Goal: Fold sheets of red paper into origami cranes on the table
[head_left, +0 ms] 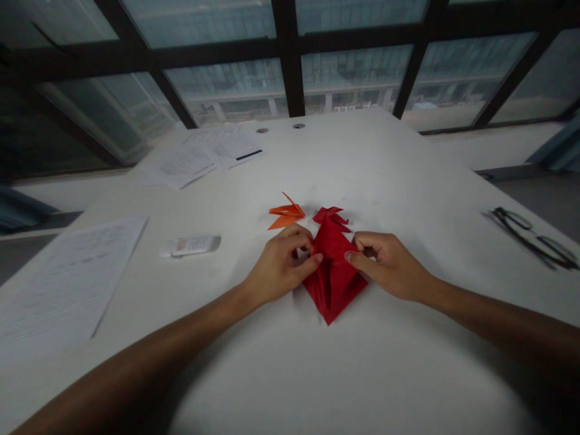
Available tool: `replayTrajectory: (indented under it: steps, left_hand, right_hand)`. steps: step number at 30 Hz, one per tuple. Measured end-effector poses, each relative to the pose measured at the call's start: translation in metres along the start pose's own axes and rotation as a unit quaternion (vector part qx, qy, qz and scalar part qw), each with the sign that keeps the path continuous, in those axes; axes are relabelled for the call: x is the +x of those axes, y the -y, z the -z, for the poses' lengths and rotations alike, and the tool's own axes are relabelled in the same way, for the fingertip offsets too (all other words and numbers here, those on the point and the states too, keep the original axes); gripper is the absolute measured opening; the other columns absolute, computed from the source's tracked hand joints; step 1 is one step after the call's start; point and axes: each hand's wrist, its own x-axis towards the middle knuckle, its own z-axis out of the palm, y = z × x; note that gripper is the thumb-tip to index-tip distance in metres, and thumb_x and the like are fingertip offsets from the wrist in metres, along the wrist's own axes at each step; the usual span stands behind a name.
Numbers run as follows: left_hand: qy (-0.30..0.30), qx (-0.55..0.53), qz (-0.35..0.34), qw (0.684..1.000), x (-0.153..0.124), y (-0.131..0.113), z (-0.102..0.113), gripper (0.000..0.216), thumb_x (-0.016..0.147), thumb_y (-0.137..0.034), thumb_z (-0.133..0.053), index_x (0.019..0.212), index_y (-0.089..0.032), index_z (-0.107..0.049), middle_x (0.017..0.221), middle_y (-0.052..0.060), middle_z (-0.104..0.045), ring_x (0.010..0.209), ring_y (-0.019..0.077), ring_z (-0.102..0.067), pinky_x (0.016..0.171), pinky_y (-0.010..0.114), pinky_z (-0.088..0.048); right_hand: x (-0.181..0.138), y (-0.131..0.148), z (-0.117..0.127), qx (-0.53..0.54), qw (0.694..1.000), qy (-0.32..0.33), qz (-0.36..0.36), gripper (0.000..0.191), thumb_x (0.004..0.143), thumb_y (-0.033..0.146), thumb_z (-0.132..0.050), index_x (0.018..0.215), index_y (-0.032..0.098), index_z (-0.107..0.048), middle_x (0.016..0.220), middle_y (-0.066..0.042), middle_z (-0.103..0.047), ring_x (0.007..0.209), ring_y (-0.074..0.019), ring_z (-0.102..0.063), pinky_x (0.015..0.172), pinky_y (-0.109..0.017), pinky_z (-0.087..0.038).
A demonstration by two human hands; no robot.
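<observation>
A sheet of red origami paper (334, 266), partly folded into a diamond-like shape, is held between my two hands above the white table. My left hand (290, 260) pinches its left edge between thumb and fingers. On the opposite edge, my right hand (383, 260) grips the paper the same way, thumb on top. Creases run down the paper's middle toward its near point. Just beyond it sit a folded orange paper figure (287, 211) and a smaller folded red paper figure (330, 216), which the held paper partly hides.
The white table (362, 163) reaches back to dark-framed windows. Printed sheets (199, 154) lie at the back left, and another printed page (72, 272) lies nearer. A small white packet-like object (193, 244) rests left of my hands. Black-framed eyeglasses (534, 235) are at the right edge.
</observation>
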Motion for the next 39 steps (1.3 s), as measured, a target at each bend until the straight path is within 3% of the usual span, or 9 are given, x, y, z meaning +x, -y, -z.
replayTrajectory:
  steps: [6,12,17,22,27,30,33,35,39]
  left_hand:
    - [0.049,-0.066,0.003,0.997,0.000,0.006,0.002,0.016,0.099,-0.025,-0.057,0.107,-0.022,-0.071,0.107,0.006,-0.070,0.093,0.0176,-0.065,0.081,0.031,-0.053]
    - [0.035,-0.066,0.040,0.996,0.001,0.012,0.000,0.014,0.090,-0.019,-0.063,0.103,-0.021,-0.069,0.101,0.004,-0.069,0.083,0.0153,-0.063,0.073,0.029,-0.052]
    - [0.043,-0.101,0.084,0.990,-0.001,0.012,-0.002,0.030,0.082,-0.019,-0.073,0.110,-0.021,-0.062,0.100,0.002,-0.067,0.071,0.0117,-0.057,0.066,0.027,-0.051]
    - [0.003,-0.233,0.098,0.968,0.001,0.018,-0.008,0.039,0.083,-0.019,-0.075,0.116,-0.022,-0.054,0.093,0.000,-0.066,0.079,0.0131,-0.063,0.075,0.028,-0.052]
    - [-0.036,-0.328,0.125,0.936,0.005,0.023,-0.009,0.029,0.087,-0.024,-0.073,0.108,-0.021,-0.054,0.088,-0.001,-0.063,0.074,0.0114,-0.060,0.068,0.025,-0.048]
    - [-0.052,-0.286,0.095,0.952,0.004,0.023,-0.008,0.021,0.092,-0.025,-0.066,0.107,-0.022,-0.051,0.092,0.001,-0.061,0.077,0.0132,-0.059,0.070,0.027,-0.049]
    - [-0.050,-0.132,0.001,0.990,0.000,0.020,-0.007,0.005,0.097,-0.019,-0.054,0.100,-0.022,-0.053,0.098,0.004,-0.060,0.089,0.0169,-0.059,0.080,0.032,-0.050]
    - [-0.023,-0.031,-0.045,0.998,-0.003,0.016,-0.007,0.013,0.098,-0.013,-0.047,0.097,-0.021,-0.058,0.104,0.006,-0.060,0.096,0.0184,-0.058,0.087,0.035,-0.049]
    - [0.012,0.070,-0.021,0.997,-0.006,0.007,-0.009,0.012,0.090,-0.025,-0.062,0.099,-0.022,-0.056,0.104,0.005,-0.059,0.090,0.0198,-0.057,0.081,0.035,-0.051]
  right_hand:
    - [0.004,-0.007,-0.001,0.045,0.999,-0.019,-0.022,0.037,0.090,0.035,-0.062,0.063,0.023,-0.040,0.059,0.007,-0.039,0.056,-0.0111,-0.035,0.053,-0.027,-0.026]
    - [0.010,-0.019,-0.001,0.119,0.992,-0.025,-0.042,0.037,0.088,0.037,-0.066,0.063,0.022,-0.044,0.060,0.006,-0.048,0.059,-0.0118,-0.042,0.056,-0.027,-0.031]
    - [0.011,-0.023,-0.001,0.111,0.992,-0.026,-0.050,0.037,0.088,0.038,-0.067,0.063,0.022,-0.045,0.060,0.006,-0.050,0.059,-0.0121,-0.043,0.057,-0.027,-0.033]
    - [0.011,-0.024,-0.002,0.120,0.991,-0.028,-0.052,0.038,0.087,0.041,-0.068,0.063,0.022,-0.046,0.060,0.006,-0.050,0.058,-0.0122,-0.044,0.058,-0.028,-0.034]
    - [0.011,-0.027,-0.003,0.113,0.991,-0.043,-0.058,0.038,0.087,0.044,-0.069,0.064,0.022,-0.048,0.061,0.005,-0.051,0.058,-0.0127,-0.045,0.057,-0.028,-0.033]
    - [0.010,-0.027,-0.005,0.109,0.992,-0.044,-0.051,0.039,0.087,0.043,-0.068,0.064,0.022,-0.046,0.061,0.006,-0.046,0.058,-0.0120,-0.041,0.057,-0.027,-0.031]
    - [0.008,-0.027,-0.007,0.116,0.991,-0.028,-0.052,0.038,0.089,0.041,-0.067,0.065,0.022,-0.044,0.061,0.007,-0.043,0.058,-0.0117,-0.038,0.056,-0.027,-0.029]
    - [0.006,-0.026,-0.008,0.122,0.991,-0.018,-0.053,0.038,0.089,0.040,-0.067,0.065,0.023,-0.042,0.061,0.007,-0.042,0.058,-0.0117,-0.037,0.055,-0.027,-0.028]
    - [0.001,-0.023,-0.012,0.105,0.993,-0.015,-0.048,0.038,0.091,0.037,-0.064,0.065,0.023,-0.040,0.062,0.007,-0.040,0.058,-0.0116,-0.036,0.054,-0.027,-0.027]
